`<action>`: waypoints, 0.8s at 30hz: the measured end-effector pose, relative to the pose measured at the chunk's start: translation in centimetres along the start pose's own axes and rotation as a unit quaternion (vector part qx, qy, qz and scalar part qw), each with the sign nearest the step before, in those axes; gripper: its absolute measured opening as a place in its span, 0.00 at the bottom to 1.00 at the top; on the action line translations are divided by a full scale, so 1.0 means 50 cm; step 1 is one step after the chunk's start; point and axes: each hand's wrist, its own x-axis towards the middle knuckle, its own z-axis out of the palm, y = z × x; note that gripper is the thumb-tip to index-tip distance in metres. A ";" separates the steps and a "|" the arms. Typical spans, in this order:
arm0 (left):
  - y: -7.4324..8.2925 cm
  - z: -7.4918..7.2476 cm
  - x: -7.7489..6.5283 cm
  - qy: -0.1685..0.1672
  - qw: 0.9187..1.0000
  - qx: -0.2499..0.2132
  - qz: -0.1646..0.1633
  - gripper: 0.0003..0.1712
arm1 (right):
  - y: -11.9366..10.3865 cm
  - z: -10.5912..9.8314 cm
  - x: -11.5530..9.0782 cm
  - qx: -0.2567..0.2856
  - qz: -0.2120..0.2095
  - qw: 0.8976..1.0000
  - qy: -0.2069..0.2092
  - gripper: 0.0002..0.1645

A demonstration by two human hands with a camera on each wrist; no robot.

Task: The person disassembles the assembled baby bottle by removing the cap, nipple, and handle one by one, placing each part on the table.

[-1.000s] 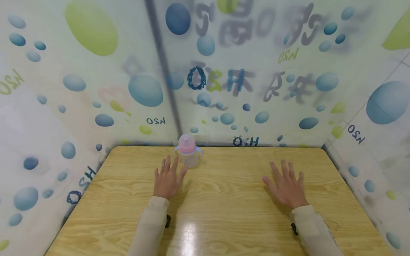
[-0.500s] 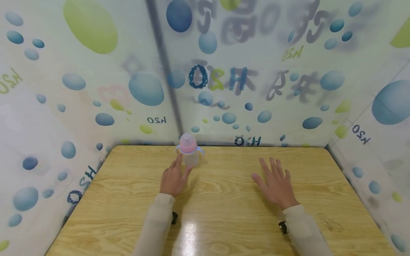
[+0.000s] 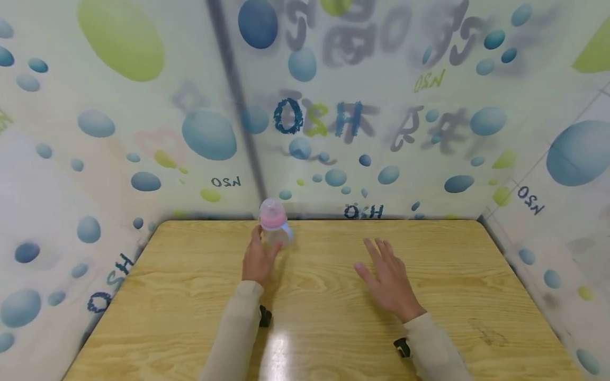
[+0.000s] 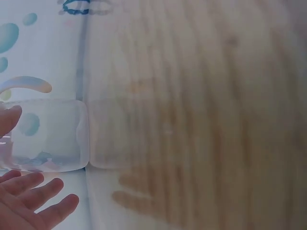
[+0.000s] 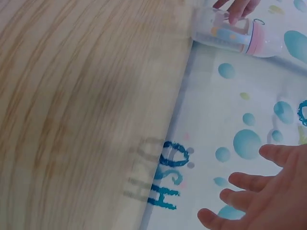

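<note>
A clear baby bottle [image 3: 275, 236] with a pink collar, a see-through cap and a pale blue handle stands near the table's back edge. My left hand [image 3: 259, 262] grips it from the left side, thumb in front and fingers round the far side. The left wrist view shows the thumb [image 4: 8, 120] over the bottle's clear body [image 4: 50, 129], whose base is at the tabletop. My right hand [image 3: 388, 280] hovers over the table to the right, apart from the bottle, fingers spread. In the right wrist view that hand [image 5: 268, 191] holds nothing.
The glossy wooden table [image 3: 324, 317] reflects light near its front. A patterned wall [image 3: 314, 174] with blue and green drops rises right behind it. Side walls [image 3: 43, 254] close in on the left and right.
My left hand has moved right and closed round the baby bottle, which has turned and shifted slightly. My right hand has moved left toward the middle of the table.
</note>
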 end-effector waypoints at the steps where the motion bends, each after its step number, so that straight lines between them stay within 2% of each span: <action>1: -0.002 0.000 0.003 0.005 1.000 -0.010 -0.002 0.41 | -0.006 0.004 0.001 0.010 -0.002 1.000 0.000 0.40; 8: 0.015 -0.001 0.014 0.008 0.998 -0.063 -0.025 0.43 | -0.046 0.026 0.010 0.070 -0.011 0.997 -0.014 0.38; 12: 0.022 0.001 0.020 0.007 0.998 -0.056 -0.036 0.46 | -0.063 0.042 0.017 0.087 -0.023 0.996 -0.018 0.37; 19: 0.021 0.005 0.026 0.012 0.999 -0.042 -0.028 0.44 | -0.095 0.057 0.030 0.113 -0.029 0.993 -0.035 0.37; 24: 0.017 0.013 0.020 -0.017 0.996 -0.081 -0.020 0.45 | -0.110 0.063 0.038 0.117 -0.034 0.992 -0.039 0.36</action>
